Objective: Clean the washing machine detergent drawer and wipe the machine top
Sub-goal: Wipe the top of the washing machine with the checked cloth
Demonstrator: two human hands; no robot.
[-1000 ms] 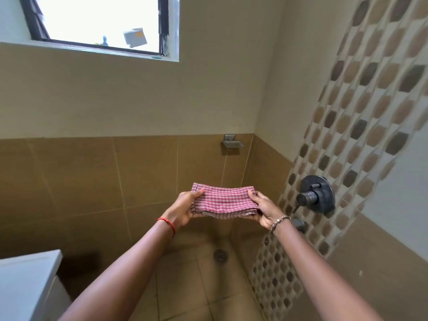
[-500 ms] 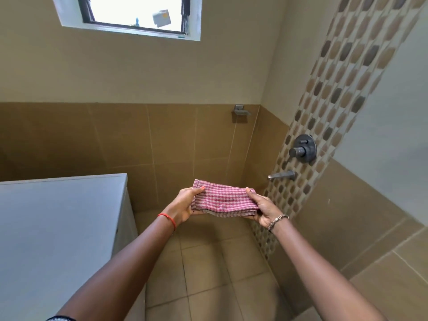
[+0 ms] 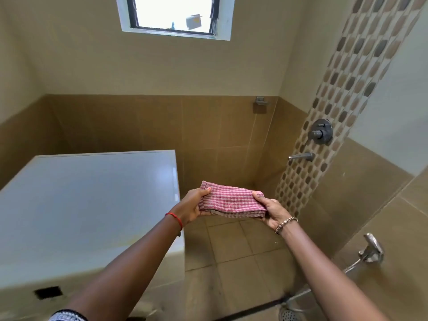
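Observation:
A folded red-and-white checked cloth [image 3: 231,201] hangs in the air between both hands, just right of the washing machine. My left hand [image 3: 192,206] grips its left end, thumb on top. Its right end is held by my right hand [image 3: 269,210] the same way. The white washing machine top [image 3: 88,205] fills the lower left, bare and glossy. A small dark rectangular opening [image 3: 48,292] shows on the machine's front edge. The detergent drawer itself is not visible.
Brown tiled walls enclose the corner. A shower mixer [image 3: 320,132] and spout [image 3: 301,156] stick out from the right wall, with another tap [image 3: 371,249] lower down. A floor drain [image 3: 289,315] lies at the bottom right. A window [image 3: 173,15] sits high up.
The view has swung down and to the left, bringing the washing machine top into sight. Both hands keep the same hold on the cloth.

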